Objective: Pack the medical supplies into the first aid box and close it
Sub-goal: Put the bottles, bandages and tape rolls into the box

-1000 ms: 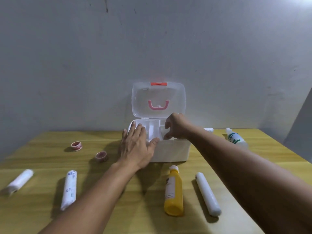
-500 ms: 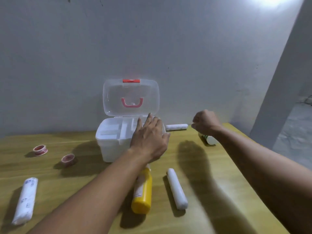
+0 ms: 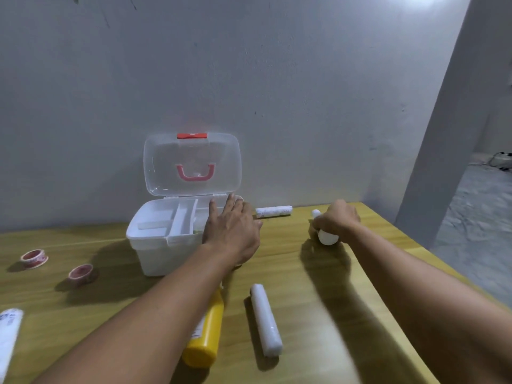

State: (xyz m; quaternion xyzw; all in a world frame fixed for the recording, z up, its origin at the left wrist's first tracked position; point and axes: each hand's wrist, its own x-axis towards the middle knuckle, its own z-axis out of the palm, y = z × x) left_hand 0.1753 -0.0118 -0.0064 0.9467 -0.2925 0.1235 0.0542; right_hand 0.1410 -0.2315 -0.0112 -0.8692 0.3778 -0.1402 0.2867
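The white first aid box [image 3: 155, 253] stands on the table with its clear lid [image 3: 191, 164] up against the wall. My left hand [image 3: 231, 231] lies flat on the box's right end, fingers spread. Off to the right, my right hand [image 3: 336, 220] is closed around a white bottle [image 3: 327, 236] that lies on the table. A yellow bottle [image 3: 206, 339] lies under my left forearm, with a white bandage roll [image 3: 266, 320] beside it. Another bandage roll [image 3: 273, 211] rests by the wall.
Two red tape rolls [image 3: 33, 258] [image 3: 81, 273] sit left of the box. A wrapped bandage roll [image 3: 8, 336] lies at the left edge. The wooden table [image 3: 318, 300] ends on the right, where a grey floor [image 3: 476, 217] drops away.
My right hand has come down from above the table and closed on the white bottle. My left hand stays on the box. The view has shifted slightly.
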